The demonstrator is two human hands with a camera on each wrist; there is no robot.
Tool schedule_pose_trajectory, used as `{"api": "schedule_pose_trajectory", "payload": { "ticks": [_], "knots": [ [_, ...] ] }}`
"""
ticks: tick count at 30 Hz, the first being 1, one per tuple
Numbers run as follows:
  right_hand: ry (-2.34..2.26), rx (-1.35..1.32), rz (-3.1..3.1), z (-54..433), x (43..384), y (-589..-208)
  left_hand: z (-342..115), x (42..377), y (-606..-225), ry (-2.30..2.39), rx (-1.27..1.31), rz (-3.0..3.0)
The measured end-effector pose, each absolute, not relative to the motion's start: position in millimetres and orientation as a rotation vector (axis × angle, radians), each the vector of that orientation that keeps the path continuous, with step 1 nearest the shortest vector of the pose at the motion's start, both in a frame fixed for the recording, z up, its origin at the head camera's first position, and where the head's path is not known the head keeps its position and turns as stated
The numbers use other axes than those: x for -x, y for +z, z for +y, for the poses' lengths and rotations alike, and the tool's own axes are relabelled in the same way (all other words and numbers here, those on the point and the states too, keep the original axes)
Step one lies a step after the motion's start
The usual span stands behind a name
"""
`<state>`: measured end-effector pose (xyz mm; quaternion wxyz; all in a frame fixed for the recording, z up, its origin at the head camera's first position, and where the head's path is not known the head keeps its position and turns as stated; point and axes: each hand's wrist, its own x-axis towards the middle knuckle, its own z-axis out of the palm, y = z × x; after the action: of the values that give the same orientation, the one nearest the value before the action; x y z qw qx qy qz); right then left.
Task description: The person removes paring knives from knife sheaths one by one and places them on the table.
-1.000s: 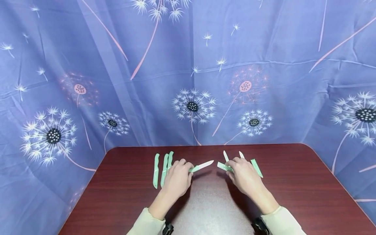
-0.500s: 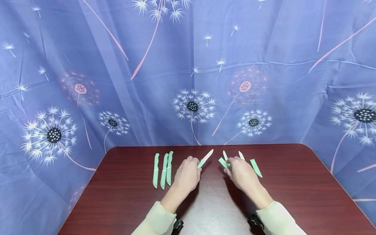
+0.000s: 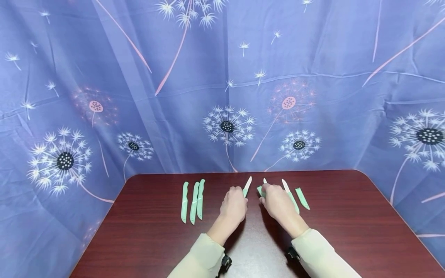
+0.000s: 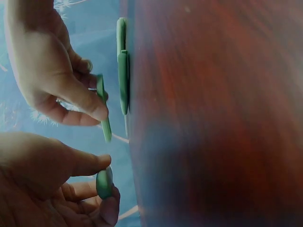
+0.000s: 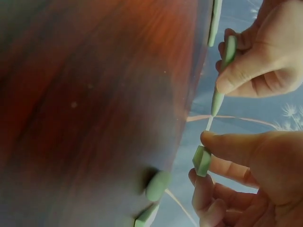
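Observation:
My left hand [image 3: 233, 204] pinches a small paring knife by its mint-green handle [image 5: 222, 71], the white blade [image 3: 248, 182] pointing away from me. A short gap to the right, my right hand [image 3: 277, 200] holds a mint-green blade sheath [image 5: 202, 161] between thumb and fingers. In the right wrist view the blade reaches toward the sheath and ends near the right thumb. Past my right hand shows the white blade [image 3: 265, 180] of a second knife, its handle hidden. Another unsheathed knife [image 3: 292, 200] lies just right of that hand, beside a loose green sheath [image 3: 302, 199].
Three sheathed green knives lie side by side at the left: an outer one [image 3: 184, 202], a middle one [image 3: 194, 204] and an inner one [image 3: 201, 199]. The dark red wooden table [image 3: 139, 231] ends at a blue dandelion-print curtain [image 3: 180, 116].
My left hand has moved right, away from the sheathed knives, and its knife has swung from pointing right to pointing away. My right hand has shifted slightly left with the sheath.

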<state>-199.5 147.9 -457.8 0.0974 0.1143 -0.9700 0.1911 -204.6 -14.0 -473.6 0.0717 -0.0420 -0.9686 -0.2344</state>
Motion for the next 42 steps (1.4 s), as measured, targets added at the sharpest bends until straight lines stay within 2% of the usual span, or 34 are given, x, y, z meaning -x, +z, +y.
{"api": "schedule_pose_trajectory", "payload": {
  "ticks": [19,42],
  "knots": [
    [0.554,-0.282,-3.011,137.1,216.7,-469.7,9.0,211.0,-481.1,-0.732,0.108,-2.940],
    [0.524,-0.307,-3.063,135.6,216.3,-470.9,15.3,209.6,-485.1,-0.764,0.184,-2.948]
  ]
}}
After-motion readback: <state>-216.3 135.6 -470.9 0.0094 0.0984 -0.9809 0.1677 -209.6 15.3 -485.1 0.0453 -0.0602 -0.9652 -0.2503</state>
